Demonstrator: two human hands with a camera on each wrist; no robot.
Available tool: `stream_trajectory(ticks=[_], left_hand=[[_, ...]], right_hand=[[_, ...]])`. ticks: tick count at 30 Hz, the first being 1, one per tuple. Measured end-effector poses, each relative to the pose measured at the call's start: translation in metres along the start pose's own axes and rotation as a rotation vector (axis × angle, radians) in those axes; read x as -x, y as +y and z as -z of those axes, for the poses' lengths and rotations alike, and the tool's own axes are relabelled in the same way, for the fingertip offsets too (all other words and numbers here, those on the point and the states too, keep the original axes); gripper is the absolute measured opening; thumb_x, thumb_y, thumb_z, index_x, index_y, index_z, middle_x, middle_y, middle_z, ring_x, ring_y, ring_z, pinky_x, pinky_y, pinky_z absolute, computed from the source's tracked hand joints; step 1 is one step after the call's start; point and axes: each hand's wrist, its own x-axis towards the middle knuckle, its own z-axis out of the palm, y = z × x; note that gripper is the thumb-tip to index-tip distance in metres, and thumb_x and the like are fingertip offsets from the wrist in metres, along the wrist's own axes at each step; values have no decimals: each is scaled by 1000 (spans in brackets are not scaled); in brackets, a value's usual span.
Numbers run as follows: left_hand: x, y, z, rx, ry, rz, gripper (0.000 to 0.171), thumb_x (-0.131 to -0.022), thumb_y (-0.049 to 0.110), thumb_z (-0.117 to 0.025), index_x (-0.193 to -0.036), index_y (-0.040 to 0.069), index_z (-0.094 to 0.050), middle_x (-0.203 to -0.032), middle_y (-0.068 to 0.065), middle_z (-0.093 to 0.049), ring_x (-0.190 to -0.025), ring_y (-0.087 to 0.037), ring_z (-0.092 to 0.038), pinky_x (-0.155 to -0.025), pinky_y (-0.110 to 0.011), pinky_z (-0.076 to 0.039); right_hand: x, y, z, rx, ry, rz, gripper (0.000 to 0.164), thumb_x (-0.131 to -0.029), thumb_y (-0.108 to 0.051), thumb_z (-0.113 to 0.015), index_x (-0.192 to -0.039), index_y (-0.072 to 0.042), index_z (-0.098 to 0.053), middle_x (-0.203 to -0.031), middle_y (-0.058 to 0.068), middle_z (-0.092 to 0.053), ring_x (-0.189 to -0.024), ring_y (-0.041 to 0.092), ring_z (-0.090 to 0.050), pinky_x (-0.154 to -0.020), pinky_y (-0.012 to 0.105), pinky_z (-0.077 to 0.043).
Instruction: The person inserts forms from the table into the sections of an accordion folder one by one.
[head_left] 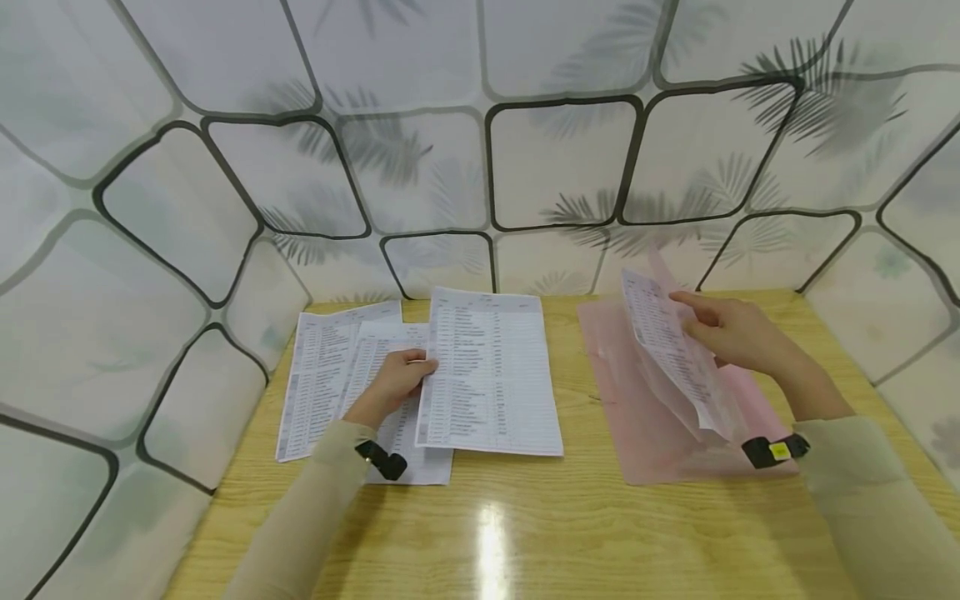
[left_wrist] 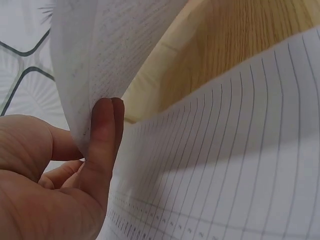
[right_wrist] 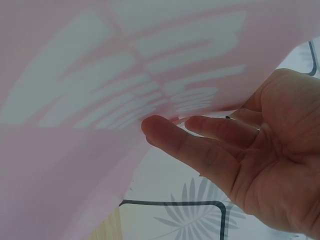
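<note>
Printed sheet (head_left: 491,375), lettering unreadably small, pinched by left hand (head_left: 397,379); right hand (head_left: 735,333) pinches pink folder (head_left: 645,454).

Sheets (head_left: 495,375) left of folder (head_left: 652,442)

Tabletop (head_left: 576,408) passable between printed sheet (head_left: 487,375) and pink folder (head_left: 641,454), free nearside, wall (head_left: 558,167) blocking behind

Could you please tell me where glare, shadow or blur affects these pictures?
Head view: a bright glare streak on the wooden table; left wrist view: a shadow across the lined sheet, blurred print on the raised sheet; right wrist view: dim, with the pink folder and right hand shaded.
</note>
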Motion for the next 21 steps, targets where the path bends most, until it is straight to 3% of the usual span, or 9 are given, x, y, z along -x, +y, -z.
stream_trajectory(ticks=[7, 21], left_hand=[[4, 6, -9, 36, -30, -23, 41, -106, 14, -62, -143, -4, -58, -116, -16, -73, -79, -10, -67, -64, -23, -56], [6, 17, -23, 87, -65, -67, 39, -106, 15, -63, -140, -3, -62, -117, -17, -75, -79, -10, -70, -67, -23, -58]], right_hand=[[1, -2, 0, 1, -3, -2, 60, -109, -24, -50, -165, -8, -34, -137, 36, -61, -90, 23, -67, -63, 31, -60], [-2, -2, -2, -3, -3, 9, 60, -109, -23, -51, -164, -7, -34, -140, 37, -59, -93, 26, -68, -62, 31, -60]])
